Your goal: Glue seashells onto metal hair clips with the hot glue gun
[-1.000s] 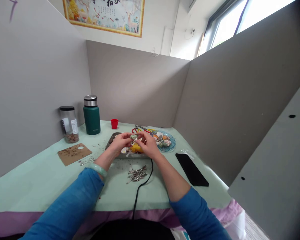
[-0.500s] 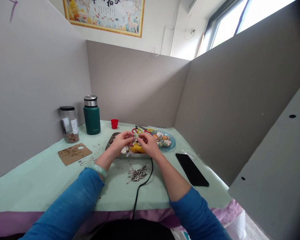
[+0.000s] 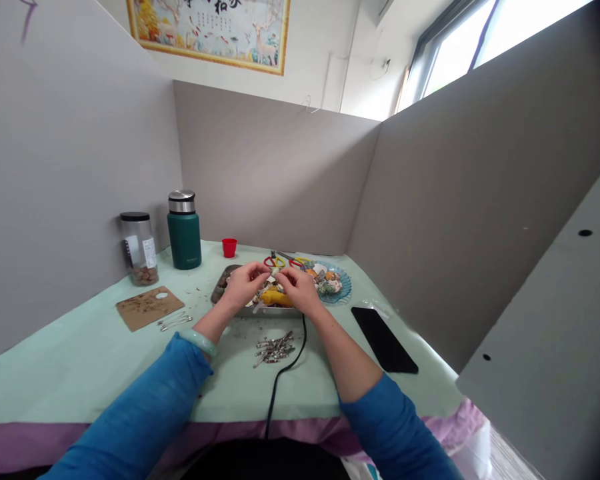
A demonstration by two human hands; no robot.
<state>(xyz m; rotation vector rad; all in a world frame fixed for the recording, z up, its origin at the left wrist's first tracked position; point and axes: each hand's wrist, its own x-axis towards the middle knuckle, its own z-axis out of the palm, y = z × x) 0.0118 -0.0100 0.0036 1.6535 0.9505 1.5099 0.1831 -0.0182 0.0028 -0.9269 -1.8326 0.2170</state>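
My left hand (image 3: 245, 283) and my right hand (image 3: 300, 287) meet above a metal tray (image 3: 253, 313). Fingertips of both are pinched around a small pale, greenish-white piece (image 3: 275, 272), too small to name and partly covered. Inside the tray lies a yellow tool (image 3: 276, 297) that looks like a glue gun, among white and brown bits. Just in front, on the cloth, is a heap of small silver metal clips or pins (image 3: 275, 349). A blue glass plate (image 3: 347, 285) of shell-like and flower-like pieces stands right of my right hand.
A black cord (image 3: 275, 393) runs from the tray to the front edge. At left are a brown card (image 3: 145, 310), large safety pins (image 3: 176, 322), a jar (image 3: 139, 250) and a green flask (image 3: 184, 233). Behind are a red cup (image 3: 229, 248) and pliers (image 3: 275, 262); at right, a black phone-like slab (image 3: 384, 340).
My fingers have shifted slightly around the small pale piece, which shows less now. My left hand has turned a little and its fingers sit slightly farther right. The rest is unchanged.
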